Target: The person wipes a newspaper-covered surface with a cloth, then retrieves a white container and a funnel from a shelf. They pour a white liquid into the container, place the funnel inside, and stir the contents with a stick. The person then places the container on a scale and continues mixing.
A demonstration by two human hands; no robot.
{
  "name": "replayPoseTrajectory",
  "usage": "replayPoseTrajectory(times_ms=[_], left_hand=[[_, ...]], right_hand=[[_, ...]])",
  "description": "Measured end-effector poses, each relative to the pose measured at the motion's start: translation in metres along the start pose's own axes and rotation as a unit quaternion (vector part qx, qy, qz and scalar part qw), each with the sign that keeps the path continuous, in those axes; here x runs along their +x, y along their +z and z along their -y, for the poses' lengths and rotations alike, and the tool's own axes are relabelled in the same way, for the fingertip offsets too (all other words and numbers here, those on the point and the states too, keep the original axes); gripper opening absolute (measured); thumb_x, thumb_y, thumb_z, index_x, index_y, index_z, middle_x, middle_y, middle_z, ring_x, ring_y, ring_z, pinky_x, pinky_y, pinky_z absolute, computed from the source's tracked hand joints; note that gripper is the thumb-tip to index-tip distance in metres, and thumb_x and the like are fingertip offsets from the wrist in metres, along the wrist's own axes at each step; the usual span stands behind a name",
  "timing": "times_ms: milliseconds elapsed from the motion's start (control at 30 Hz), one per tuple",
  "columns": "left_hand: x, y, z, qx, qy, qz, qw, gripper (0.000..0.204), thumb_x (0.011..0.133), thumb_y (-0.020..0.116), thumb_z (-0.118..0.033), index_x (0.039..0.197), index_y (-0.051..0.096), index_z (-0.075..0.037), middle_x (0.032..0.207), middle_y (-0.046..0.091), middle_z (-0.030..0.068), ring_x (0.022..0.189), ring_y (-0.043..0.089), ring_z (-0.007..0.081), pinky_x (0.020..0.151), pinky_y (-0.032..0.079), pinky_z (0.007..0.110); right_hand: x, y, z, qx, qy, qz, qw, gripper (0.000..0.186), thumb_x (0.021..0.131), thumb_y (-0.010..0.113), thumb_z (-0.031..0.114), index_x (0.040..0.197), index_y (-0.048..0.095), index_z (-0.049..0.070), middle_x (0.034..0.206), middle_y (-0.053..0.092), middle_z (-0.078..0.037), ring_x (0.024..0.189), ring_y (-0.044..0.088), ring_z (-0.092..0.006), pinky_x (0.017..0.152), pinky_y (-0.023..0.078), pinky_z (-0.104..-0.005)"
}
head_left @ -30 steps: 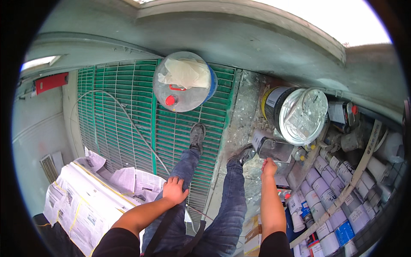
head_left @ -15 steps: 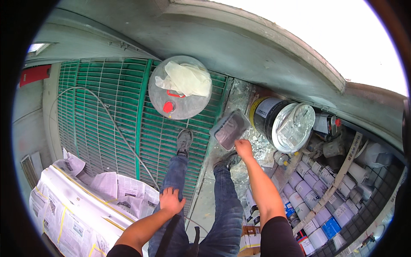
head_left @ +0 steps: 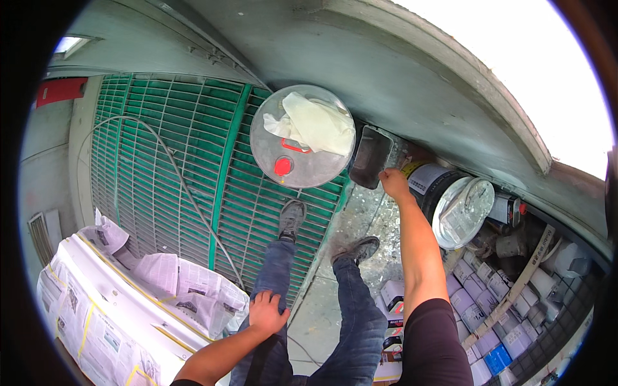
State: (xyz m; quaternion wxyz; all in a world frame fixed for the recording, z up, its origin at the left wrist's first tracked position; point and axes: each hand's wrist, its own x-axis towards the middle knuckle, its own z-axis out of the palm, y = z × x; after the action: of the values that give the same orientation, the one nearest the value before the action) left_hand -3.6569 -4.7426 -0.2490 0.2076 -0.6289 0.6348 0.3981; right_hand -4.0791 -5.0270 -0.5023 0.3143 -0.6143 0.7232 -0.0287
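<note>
A dull grey-green wall [head_left: 360, 71] runs diagonally behind the work area, its pale ledge [head_left: 479, 77] edging a glaring white opening [head_left: 521, 58] at upper right. Metal floor grating [head_left: 174, 154] over green covers the left; beside it lies grey, paint-spattered solid floor [head_left: 344, 225]. A greyish side wall [head_left: 42, 167] stands far left.

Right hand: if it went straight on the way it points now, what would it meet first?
Likely the grey wall, met by the dark open tub that the right hand grips by its rim. Depth is unclear here, so the gap can't be judged.
</note>
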Motion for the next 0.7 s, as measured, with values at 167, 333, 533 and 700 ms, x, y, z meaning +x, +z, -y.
replayPoseTrajectory(times_ms=[167, 333, 533, 700], left_hand=[[-0.003, -0.001, 0.01, -0.003, -0.006, 0.006, 1.0, 0.054, 0.079, 0.073, -0.044, 0.121, 0.069, -0.009, 0.132, 0.059, 0.0138, 0.127, 0.052, 0.034, 0.099, 0.046, 0.051], [0.01, -0.01, 0.01, 0.016, 0.016, 0.038, 0.999, 0.055, 0.081, 0.07, -0.046, 0.123, 0.069, -0.01, 0.132, 0.058, 0.0128, 0.128, 0.051, 0.0335, 0.101, 0.044, 0.052], [0.019, -0.043, 0.024, 0.019, 0.052, 0.108, 0.993, 0.066, 0.081, 0.072, -0.047, 0.133, 0.064, -0.007, 0.144, 0.053, 0.0194, 0.134, 0.048, 0.0381, 0.112, 0.041, 0.048], [-0.006, -0.146, -0.003, 0.03, 0.181, 0.141, 0.973, 0.074, 0.087, 0.068, -0.053, 0.141, 0.057, -0.004, 0.153, 0.045, 0.0245, 0.142, 0.041, 0.0424, 0.117, 0.035, 0.049]], right_hand=[[-0.004, 0.004, 0.031, 0.011, 0.079, -0.018, 0.997, 0.044, 0.099, 0.056, 0.042, 0.091, 0.07, 0.001, 0.088, 0.069, -0.026, 0.088, 0.067, -0.0467, 0.078, 0.052, -0.0521], [-0.11, 0.021, 0.025, 0.106, 0.178, -0.026, 0.978, 0.054, 0.102, 0.05, 0.05, 0.106, 0.072, 0.001, 0.097, 0.072, -0.026, 0.096, 0.069, -0.0447, 0.083, 0.053, -0.0499], [-0.382, -0.028, 0.121, 0.14, 0.282, 0.135, 0.939, 0.068, 0.094, 0.06, 0.046, 0.142, 0.053, -0.002, 0.136, 0.059, -0.027, 0.125, 0.057, -0.0437, 0.107, 0.045, -0.0468], [-0.575, -0.097, 0.187, 0.221, 0.358, 0.162, 0.893, 0.084, 0.092, 0.06, 0.057, 0.151, 0.042, -0.001, 0.147, 0.049, -0.028, 0.137, 0.047, -0.042, 0.115, 0.039, -0.0449]])
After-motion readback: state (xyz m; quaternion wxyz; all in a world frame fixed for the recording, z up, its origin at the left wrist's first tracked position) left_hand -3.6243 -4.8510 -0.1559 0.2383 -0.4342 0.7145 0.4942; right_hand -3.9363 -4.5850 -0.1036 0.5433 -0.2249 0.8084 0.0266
